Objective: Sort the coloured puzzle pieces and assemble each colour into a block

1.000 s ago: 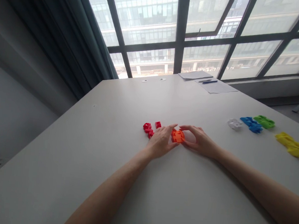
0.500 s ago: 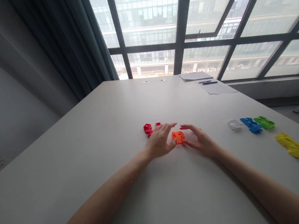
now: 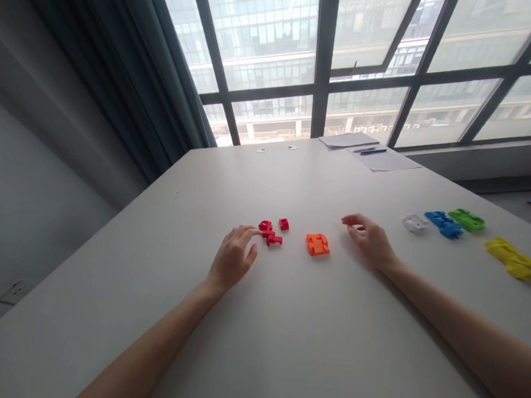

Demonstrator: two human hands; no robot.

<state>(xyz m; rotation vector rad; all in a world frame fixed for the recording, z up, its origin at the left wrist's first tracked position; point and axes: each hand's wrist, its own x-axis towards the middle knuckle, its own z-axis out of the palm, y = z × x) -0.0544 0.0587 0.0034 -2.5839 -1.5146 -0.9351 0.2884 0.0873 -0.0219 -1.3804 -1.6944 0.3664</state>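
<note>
Fingers of the left hand point(image 3: 232, 254) are parted, an outstretched tip at the edge of the red plastic pieces point(image 3: 271, 234); whether it touches them, I cannot tell. The right hand point(image 3: 369, 238) is loosely curled, gripping nothing, near the orange block piece point(image 3: 318, 244), which lies on the white table point(image 3: 254, 345) between both hands. A white piece point(image 3: 415, 223) and blue pieces point(image 3: 443, 225) lie farther right.

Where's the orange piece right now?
In the head view, the orange piece lies on the white table between the two hands, just right of the red pieces.
</note>
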